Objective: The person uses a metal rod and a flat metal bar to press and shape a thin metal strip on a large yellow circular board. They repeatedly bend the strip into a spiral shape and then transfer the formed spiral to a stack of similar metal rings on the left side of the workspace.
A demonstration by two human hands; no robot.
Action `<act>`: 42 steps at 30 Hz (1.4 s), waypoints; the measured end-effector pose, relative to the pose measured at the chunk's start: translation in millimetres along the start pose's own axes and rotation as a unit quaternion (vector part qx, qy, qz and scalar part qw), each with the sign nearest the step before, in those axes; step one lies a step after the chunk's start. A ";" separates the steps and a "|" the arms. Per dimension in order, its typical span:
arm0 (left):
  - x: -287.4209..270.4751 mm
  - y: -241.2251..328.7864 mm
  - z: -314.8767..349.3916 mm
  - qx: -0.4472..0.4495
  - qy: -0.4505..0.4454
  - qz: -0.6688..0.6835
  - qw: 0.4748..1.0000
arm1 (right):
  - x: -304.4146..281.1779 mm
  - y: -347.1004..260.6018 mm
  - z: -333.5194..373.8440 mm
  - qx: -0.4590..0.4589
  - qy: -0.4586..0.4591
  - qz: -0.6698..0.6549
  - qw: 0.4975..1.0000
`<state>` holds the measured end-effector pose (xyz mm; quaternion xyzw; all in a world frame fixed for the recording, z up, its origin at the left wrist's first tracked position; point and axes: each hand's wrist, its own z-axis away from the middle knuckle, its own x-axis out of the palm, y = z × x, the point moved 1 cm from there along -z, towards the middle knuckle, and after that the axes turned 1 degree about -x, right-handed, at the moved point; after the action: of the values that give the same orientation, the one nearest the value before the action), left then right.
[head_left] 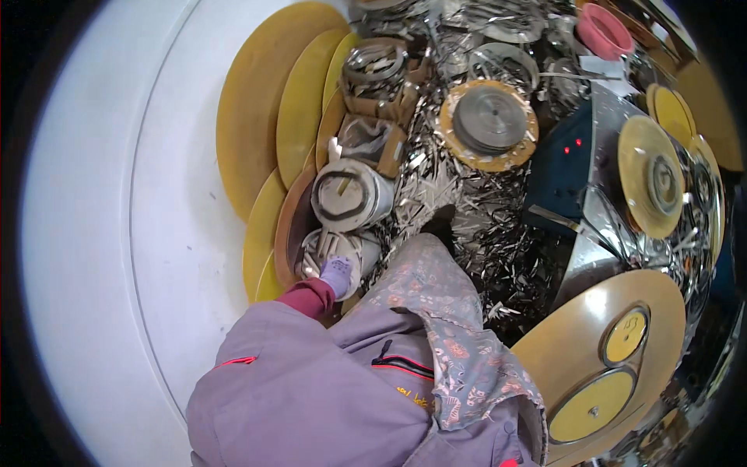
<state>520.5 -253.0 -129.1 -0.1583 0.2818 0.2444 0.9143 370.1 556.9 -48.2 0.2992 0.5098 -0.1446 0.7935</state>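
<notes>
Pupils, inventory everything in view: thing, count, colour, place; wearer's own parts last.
Wall: one, white, left.
Large discs: six or more, yellow to brown, beside wall.
Containers: two, whitish, left of centre.
Cardboard boxes: two, brown, above containers.
Metal strips: uncountable, silver, middle.
Stack: one, grey, on an orange-yellow disc, upper centre.
Basin: one, pink, upper right.
Sheet: one, white, below basin.
Cabinet: one, dark blue, right.
Tan disc: one, lower right, bearing two small yellow discs.
Other discs: several, yellow, right.
Right-rim clutter: uncountable, unclear.
Apron: one, grey, patterned, lower centre.
Jacket: one, greyish purple, lower centre.
Left hand: one, lavender-gloved, at lower container.
</notes>
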 end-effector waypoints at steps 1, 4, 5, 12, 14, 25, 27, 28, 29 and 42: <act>8.8 -10.5 -3.3 -0.021 -0.024 0.007 0.999 | -22.3 -10.7 5.4 -0.015 0.032 -0.037 0.999; 19.2 -34.8 -10.6 0.014 -0.021 0.023 0.999 | -98.2 -65.9 22.2 -0.098 0.132 -0.162 0.973; 22.2 -42.5 -10.7 0.046 -0.005 0.024 0.999 | -121.1 -98.4 28.2 -0.137 0.145 -0.216 0.956; -46.2 -76.9 -83.3 0.068 0.113 0.218 0.967 | -217.9 -376.0 89.5 -0.355 0.221 -0.341 0.842; -81.3 -85.7 -89.9 0.016 0.117 0.194 0.974 | -249.4 -430.5 132.2 -0.372 0.142 -0.344 0.851; -360.3 88.3 -143.5 0.387 0.299 0.084 0.868 | -275.3 -455.4 2.9 -0.334 0.244 -0.298 0.860; -417.9 160.1 -136.6 0.461 0.348 0.033 0.816 | -289.9 -456.6 -55.7 -0.326 0.268 -0.282 0.862; -440.9 198.9 -132.2 0.493 0.377 0.017 0.784 | -296.9 -457.3 -88.1 -0.311 0.263 -0.278 0.870; -462.3 237.7 -129.2 0.529 0.371 0.012 0.763 | -302.0 -462.3 -122.0 -0.301 0.252 -0.276 0.877; -570.8 550.6 -146.4 0.742 0.265 -0.224 0.574 | -352.0 -606.6 -336.3 -0.385 0.320 -0.028 0.865</act>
<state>-250.7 -62.4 9.8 0.4597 0.5497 -0.3157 0.6220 -351.5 267.0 -32.9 -0.0150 0.7589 0.1444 0.6348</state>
